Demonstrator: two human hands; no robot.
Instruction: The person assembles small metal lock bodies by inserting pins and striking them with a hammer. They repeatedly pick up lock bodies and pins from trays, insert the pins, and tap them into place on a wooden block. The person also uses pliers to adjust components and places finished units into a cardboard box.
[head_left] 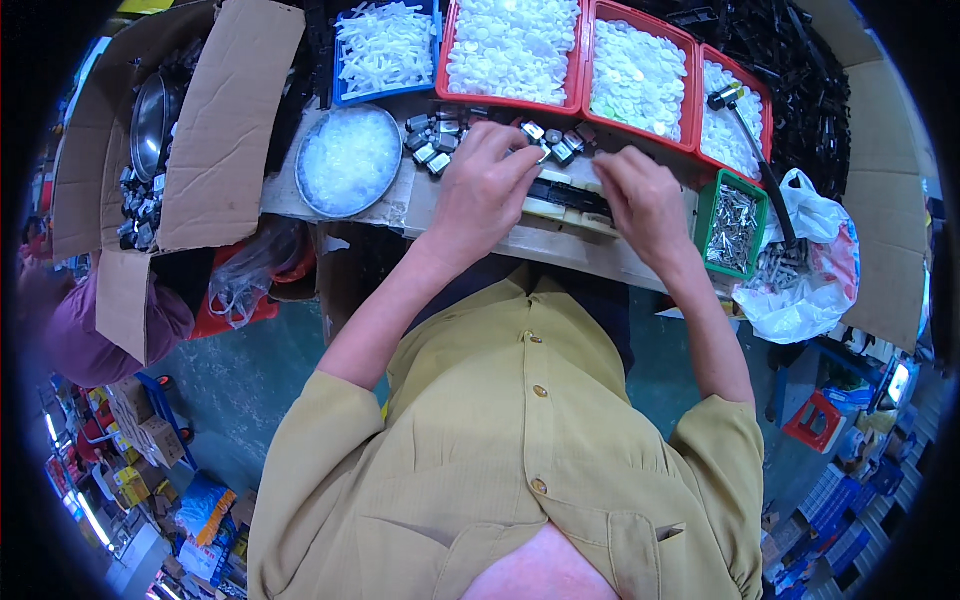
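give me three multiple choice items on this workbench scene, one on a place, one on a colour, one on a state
1. Where is the round metal dish of clear plastic bits?
A. to the left of the left hand
B. right of the green bin
C. on the floor

2. What colour is the small bin of metal pins?
A. blue
B. green
C. yellow

3. How are the person's hands?
A. hanging at the sides
B. both lifting the cardboard box
C. both down on the black strip of parts

Key: 1 A, the dish sits left of the left hand. 2 B, its walls are green. 3 C, the left hand and the right hand rest at the black strip of parts on the wooden workbench.
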